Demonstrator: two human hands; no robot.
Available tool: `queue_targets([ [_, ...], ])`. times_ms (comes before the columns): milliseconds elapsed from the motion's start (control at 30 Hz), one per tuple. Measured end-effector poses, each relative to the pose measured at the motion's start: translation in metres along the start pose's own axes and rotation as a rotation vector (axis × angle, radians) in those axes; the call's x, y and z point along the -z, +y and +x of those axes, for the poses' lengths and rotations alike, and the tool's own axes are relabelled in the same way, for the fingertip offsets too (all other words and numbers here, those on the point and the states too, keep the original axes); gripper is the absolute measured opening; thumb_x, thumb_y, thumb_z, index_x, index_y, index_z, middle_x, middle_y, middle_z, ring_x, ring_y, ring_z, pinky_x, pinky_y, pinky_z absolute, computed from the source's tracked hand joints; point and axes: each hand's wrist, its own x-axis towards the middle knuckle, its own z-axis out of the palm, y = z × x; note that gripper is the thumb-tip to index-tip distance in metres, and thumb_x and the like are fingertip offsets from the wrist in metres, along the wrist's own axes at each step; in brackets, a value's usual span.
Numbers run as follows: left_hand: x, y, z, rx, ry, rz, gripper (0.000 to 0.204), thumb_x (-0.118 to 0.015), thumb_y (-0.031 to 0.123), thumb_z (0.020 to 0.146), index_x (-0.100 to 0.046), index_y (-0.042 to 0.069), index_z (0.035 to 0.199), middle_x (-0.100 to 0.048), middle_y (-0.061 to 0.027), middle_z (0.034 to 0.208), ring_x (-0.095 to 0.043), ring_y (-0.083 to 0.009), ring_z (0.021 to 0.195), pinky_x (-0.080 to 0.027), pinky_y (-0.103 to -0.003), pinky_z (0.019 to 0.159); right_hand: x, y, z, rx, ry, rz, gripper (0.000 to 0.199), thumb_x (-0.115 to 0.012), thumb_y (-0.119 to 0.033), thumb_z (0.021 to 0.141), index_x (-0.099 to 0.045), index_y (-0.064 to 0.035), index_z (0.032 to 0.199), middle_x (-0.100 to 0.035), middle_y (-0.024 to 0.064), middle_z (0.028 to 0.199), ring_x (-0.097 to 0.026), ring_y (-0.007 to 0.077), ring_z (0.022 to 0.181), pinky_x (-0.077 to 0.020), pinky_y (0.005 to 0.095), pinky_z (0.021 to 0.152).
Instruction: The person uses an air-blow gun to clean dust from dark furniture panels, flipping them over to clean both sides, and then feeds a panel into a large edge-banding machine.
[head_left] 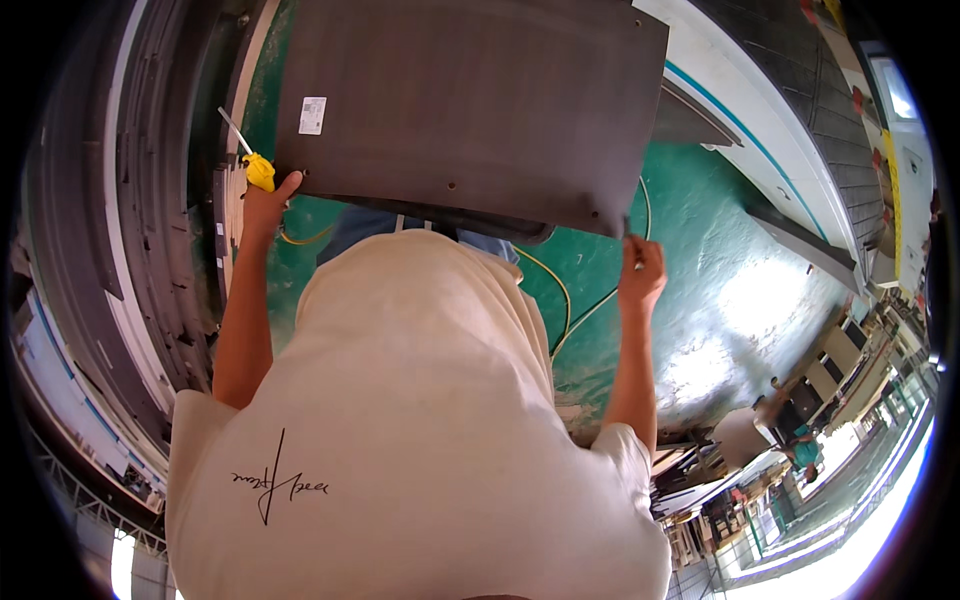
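I look down over my cream shirt at a large dark grey panel (470,105) with a small white label, held out in front of me above the floor. My left hand (265,205) grips its near left corner, thumb against the edge. A yellow-handled tool (259,170) with a thin pale rod sits right at that hand; I cannot tell if the fingers hold it. My right hand (640,272) pinches the panel's near right corner. My jeans (370,225) show just under the panel's near edge.
The floor (700,220) is green and glossy, with a yellow hose (565,290) running across it. Stacked dark moulded parts (150,200) fill the left side. A white ledge with a teal stripe (750,130) runs upper right. Another person (800,450) stands among benches at lower right.
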Motion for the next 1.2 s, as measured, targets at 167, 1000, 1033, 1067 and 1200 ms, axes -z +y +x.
queue_targets([
  [167, 0.005, -0.005, 0.001, -0.142, -0.089, -0.204, 0.05, -0.088, 0.034, 0.084, -0.065, 0.0, 0.113, -0.069, -0.0029, 0.095, -0.068, -0.0137, 0.081, -0.054, -0.028, 0.073, -0.041, -0.009, 0.001, -0.021, 0.18, -0.178, 0.009, -0.071, -0.008, 0.093, -0.076, -0.003, 0.099, -0.062, 0.01, 0.085, -0.06, 0.0267, 0.072, -0.0492, 0.0399, 0.066],
  [1000, 0.268, -0.295, 0.108, -0.22, 0.019, 0.653, 0.024, -0.064, 0.011, 0.088, -0.063, 0.002, 0.11, -0.069, -0.0276, 0.106, -0.066, -0.0492, 0.098, -0.052, -0.056, 0.083, -0.22, -0.2, -0.072, -0.307, 0.358, -0.201, 0.025, -0.076, -0.022, 0.089, -0.081, -0.004, 0.104, -0.079, 0.0156, 0.097, -0.076, 0.0289, 0.087, -0.059, 0.0393, 0.08],
  [1033, 0.273, -0.307, 0.111, -0.167, 0.008, 0.682, 0.024, -0.064, 0.011, 0.088, -0.061, 0.002, 0.11, -0.068, -0.0285, 0.107, -0.065, -0.0493, 0.099, -0.052, -0.056, 0.083, -0.209, -0.194, -0.071, -0.344, 0.352, -0.253, 0.025, -0.075, -0.022, 0.089, -0.081, -0.0042, 0.105, -0.079, 0.0158, 0.097, -0.076, 0.0298, 0.087, -0.0588, 0.0398, 0.079],
  [1067, 0.275, -0.311, 0.11, -0.166, -0.005, 0.676, 0.026, -0.064, 0.01, 0.088, -0.059, 0.002, 0.111, -0.067, -0.0287, 0.11, -0.064, -0.0494, 0.101, -0.052, -0.056, 0.084, -0.212, -0.198, -0.073, -0.347, 0.337, -0.272, 0.024, -0.075, -0.023, 0.09, -0.081, -0.0042, 0.103, -0.079, 0.0159, 0.096, -0.075, 0.03, 0.085, -0.0586, 0.0401, 0.079],
  [1200, 0.269, -0.314, 0.108, -0.262, 0.049, 0.656, 0.032, -0.066, 0.011, 0.088, -0.053, 0.002, 0.115, -0.06, -0.0278, 0.115, -0.062, -0.0494, 0.104, -0.051, -0.056, 0.085, -0.305, -0.279, -0.091, -0.043, 0.272, -0.156, 0.017, -0.072, -0.018, 0.089, -0.077, -0.0034, 0.095, -0.074, 0.0146, 0.089, -0.071, 0.0297, 0.08, -0.0572, 0.0402, 0.075],
])
